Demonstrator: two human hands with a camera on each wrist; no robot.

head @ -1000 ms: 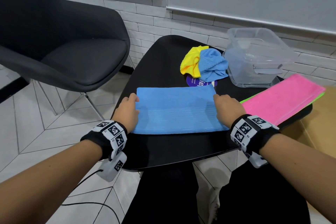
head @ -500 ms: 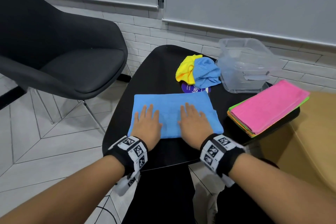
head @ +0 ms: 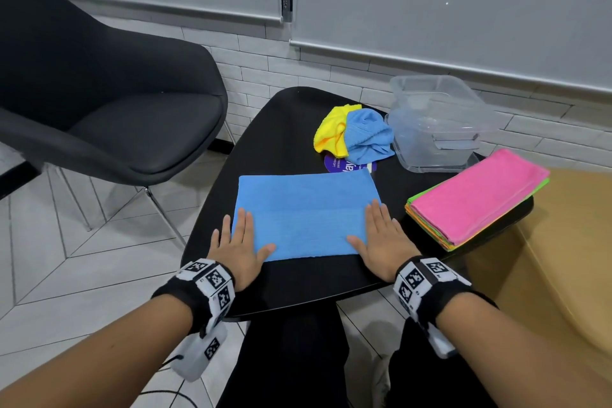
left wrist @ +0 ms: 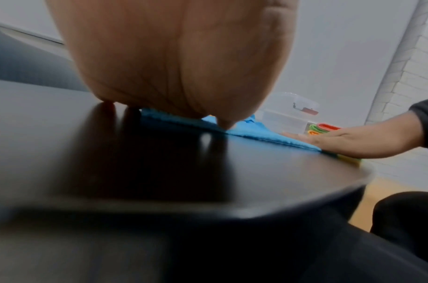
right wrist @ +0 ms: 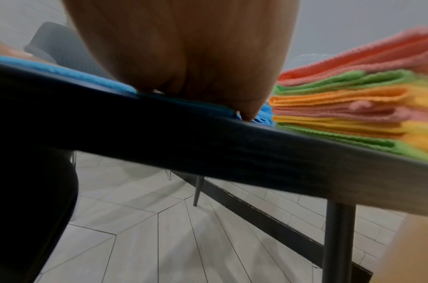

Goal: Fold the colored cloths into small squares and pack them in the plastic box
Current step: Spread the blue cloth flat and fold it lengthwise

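A blue cloth (head: pixel 306 214), folded to a wide rectangle, lies flat at the near middle of the black bench (head: pixel 291 278). The left hand (head: pixel 239 250) lies flat on its near left corner, fingers straight and together, thumb spread onto the cloth's near edge, outer fingers on the bare bench; its grip is loose and holds nothing. The right hand (head: pixel 381 242) lies flat the same way on the near right corner, thumb pointing left along the near edge, grip likewise loose and holding nothing.

Just right of the cloth sits a stack of folded cloths (head: pixel 477 197), pink on top, with green, orange and yellow layers showing at its edge in the right wrist view (right wrist: pixel 353 107). Far right stands the clear plastic box (head: pixel 437 122), with nothing visible inside. Left of the box, touching it, lie a crumpled yellow cloth (head: pixel 331 129) and a crumpled blue one (head: pixel 367 136), resting on a purple label (head: pixel 341 164). A dark chair (head: pixel 109 89) stands on the floor to the far left.
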